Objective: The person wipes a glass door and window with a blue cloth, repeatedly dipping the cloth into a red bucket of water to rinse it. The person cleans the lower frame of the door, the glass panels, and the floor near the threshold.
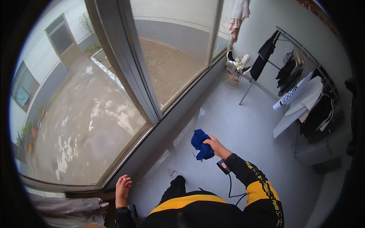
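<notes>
A crumpled blue cloth is gripped in my right hand, held out in front of my body above the tiled floor. My left hand hangs beside the low sill, its fingers loosely curled with no object visible in them. Close to that hand runs the window frame, and large glass panes rise in front of me. A small black device with a cable sits by my right wrist. Under me, one foot in a light shoe shows on the floor.
A metal drying rack with dark and pale clothes stands at the right. Shoes are piled on a small stand in the far corner. Gathered curtains hang at the lower left and top. Beyond the glass lies a concrete yard.
</notes>
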`<action>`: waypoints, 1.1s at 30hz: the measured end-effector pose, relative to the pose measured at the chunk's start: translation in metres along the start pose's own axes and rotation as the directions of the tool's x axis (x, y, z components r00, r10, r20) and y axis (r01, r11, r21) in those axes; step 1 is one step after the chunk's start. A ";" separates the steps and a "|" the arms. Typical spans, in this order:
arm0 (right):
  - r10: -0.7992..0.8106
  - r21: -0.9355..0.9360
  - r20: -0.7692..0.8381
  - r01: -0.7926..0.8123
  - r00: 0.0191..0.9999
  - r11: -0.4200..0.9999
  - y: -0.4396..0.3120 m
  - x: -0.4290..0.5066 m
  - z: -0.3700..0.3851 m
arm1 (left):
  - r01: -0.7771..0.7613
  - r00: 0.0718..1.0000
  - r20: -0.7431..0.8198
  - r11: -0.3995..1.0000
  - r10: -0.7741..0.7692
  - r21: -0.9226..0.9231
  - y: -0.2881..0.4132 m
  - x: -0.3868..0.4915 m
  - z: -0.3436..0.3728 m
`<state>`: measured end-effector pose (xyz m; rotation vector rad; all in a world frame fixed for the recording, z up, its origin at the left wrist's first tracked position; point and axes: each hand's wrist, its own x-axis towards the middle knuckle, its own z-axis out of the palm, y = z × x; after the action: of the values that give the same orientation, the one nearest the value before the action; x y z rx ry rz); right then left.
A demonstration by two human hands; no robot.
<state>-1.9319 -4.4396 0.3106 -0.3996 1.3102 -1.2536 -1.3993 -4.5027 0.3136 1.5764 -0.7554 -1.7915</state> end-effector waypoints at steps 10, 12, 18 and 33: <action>0.161 0.690 -0.585 0.384 0.795 0.613 0.196 -0.397 -0.192 | -0.003 0.883 0.442 0.940 -0.157 0.340 -0.076 -0.053 0.169; 0.192 0.636 -0.715 0.512 0.672 0.577 0.233 -0.475 -0.207 | -0.028 0.827 0.512 0.892 -0.234 0.452 -0.101 -0.072 0.219; 0.310 0.432 -0.897 0.780 0.316 0.453 0.328 -0.631 -0.246 | -0.231 0.671 0.634 0.704 -0.384 0.671 -0.179 -0.100 0.360; 0.151 0.059 -0.987 0.998 0.055 0.022 0.450 -0.676 -0.416 | -0.391 0.757 0.380 0.099 -0.531 0.915 -0.466 0.051 0.778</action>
<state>-1.9366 -3.5415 0.1490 0.9775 0.7649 -3.2194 -2.2153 -4.2337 0.0186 1.5500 -2.9024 -1.9250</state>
